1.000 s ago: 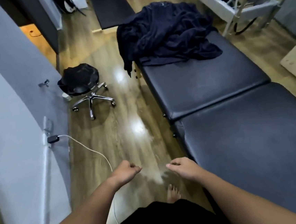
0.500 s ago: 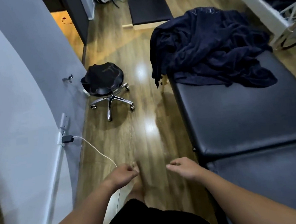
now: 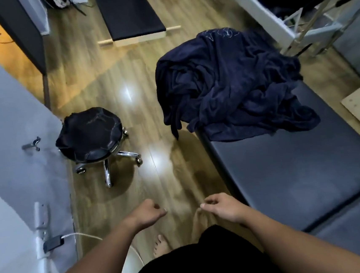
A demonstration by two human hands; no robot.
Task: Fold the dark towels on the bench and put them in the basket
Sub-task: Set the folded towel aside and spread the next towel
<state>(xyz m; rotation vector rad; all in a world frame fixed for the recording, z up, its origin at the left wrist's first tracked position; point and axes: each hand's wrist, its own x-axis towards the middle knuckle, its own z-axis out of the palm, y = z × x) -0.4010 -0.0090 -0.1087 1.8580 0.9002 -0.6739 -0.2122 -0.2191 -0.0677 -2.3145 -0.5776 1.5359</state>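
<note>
A heap of dark navy towels point(image 3: 231, 87) lies crumpled on the far end of the black padded bench point(image 3: 288, 170), one edge hanging over the bench's left side. My left hand point(image 3: 145, 213) and my right hand point(image 3: 222, 207) hang in front of me over the wooden floor, well short of the towels. Both have loosely curled fingers and hold nothing. No basket is in view.
A black rolling stool point(image 3: 90, 136) stands on the floor to the left near the grey wall point(image 3: 7, 153). A charger and white cable point(image 3: 53, 243) are plugged in low on that wall. A dark floor mat point(image 3: 129, 11) lies farther back; a white metal frame point(image 3: 273, 17) stands behind the bench.
The view has advanced along the bench, so the towel heap is closer and larger. My hands stay in front of me, still holding nothing.
</note>
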